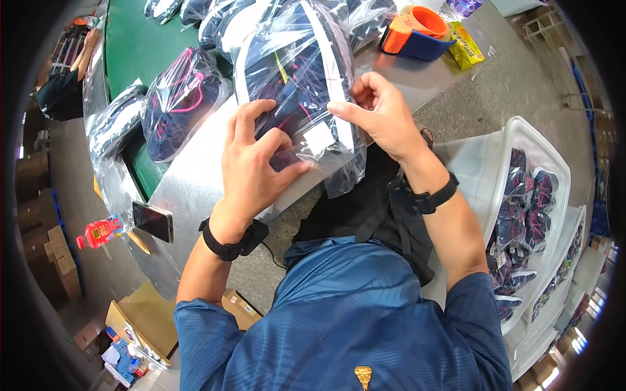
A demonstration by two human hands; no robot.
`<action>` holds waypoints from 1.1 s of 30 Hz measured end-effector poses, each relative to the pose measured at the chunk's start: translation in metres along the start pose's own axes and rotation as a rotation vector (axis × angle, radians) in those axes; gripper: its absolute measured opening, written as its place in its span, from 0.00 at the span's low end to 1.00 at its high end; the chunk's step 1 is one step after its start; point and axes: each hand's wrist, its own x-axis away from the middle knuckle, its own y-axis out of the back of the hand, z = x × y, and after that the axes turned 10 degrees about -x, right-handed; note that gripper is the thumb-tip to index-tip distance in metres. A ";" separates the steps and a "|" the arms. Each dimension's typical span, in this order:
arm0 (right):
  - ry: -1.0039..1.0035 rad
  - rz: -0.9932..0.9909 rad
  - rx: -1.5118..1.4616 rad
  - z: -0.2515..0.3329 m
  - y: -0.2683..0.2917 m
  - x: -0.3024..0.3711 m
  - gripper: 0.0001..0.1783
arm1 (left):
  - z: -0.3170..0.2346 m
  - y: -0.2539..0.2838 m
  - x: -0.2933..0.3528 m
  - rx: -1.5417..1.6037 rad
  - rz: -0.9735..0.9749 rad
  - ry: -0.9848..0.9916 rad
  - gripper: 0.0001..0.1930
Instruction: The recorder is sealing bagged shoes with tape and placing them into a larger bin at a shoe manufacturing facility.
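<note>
A clear plastic bag (326, 176) holds navy shoes (261, 72) with white soles and pink trim. It lies at the near edge of the metal-topped table in front of me. My left hand (251, 156) has its bent fingers on the bag's near left part, the thumb lying close to the near edge. At the right side, my right hand (385, 117) pinches the film between thumb and curled fingers. A small white label (318, 139) shows through the plastic between my hands.
More bagged shoes (179, 104) lie left and beyond on the green table surface (130, 45). An orange tape dispenser (417, 32) and yellow packet (464, 45) sit at the far right. Left are a phone (153, 222) and red bottle (98, 232). White bins (557, 163) of shoes stand right.
</note>
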 end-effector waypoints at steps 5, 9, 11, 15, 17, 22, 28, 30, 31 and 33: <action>0.053 -0.056 -0.120 -0.016 -0.004 0.004 0.25 | -0.002 0.007 0.001 0.142 0.008 -0.063 0.28; 0.065 -0.081 -0.094 -0.010 -0.009 0.006 0.24 | -0.026 0.001 -0.005 0.018 0.039 0.218 0.29; 0.083 -0.088 -0.120 -0.014 -0.008 0.004 0.24 | -0.019 -0.008 -0.002 -0.059 -0.025 0.198 0.29; 0.208 -0.229 0.182 -0.019 -0.016 0.009 0.37 | -0.004 -0.016 0.007 -0.082 -0.169 0.164 0.38; 0.258 -0.296 0.128 -0.033 -0.018 0.013 0.41 | 0.001 -0.012 0.006 -0.031 -0.156 0.145 0.53; 0.218 -0.284 0.094 -0.036 -0.006 0.020 0.52 | 0.030 -0.023 0.007 0.759 0.095 0.561 0.41; 0.166 -0.263 -0.007 -0.018 -0.039 0.029 0.57 | 0.106 -0.042 0.038 0.442 -0.042 -0.096 0.37; 0.317 -0.280 -0.024 0.001 -0.029 0.053 0.54 | 0.102 -0.060 0.046 0.866 0.006 0.406 0.33; 0.455 -0.262 -0.035 0.012 -0.034 0.058 0.53 | 0.104 -0.048 0.068 0.429 -0.094 0.007 0.37; 0.659 -0.217 0.053 0.028 -0.016 0.084 0.47 | 0.064 -0.051 0.060 0.273 -0.265 -0.206 0.41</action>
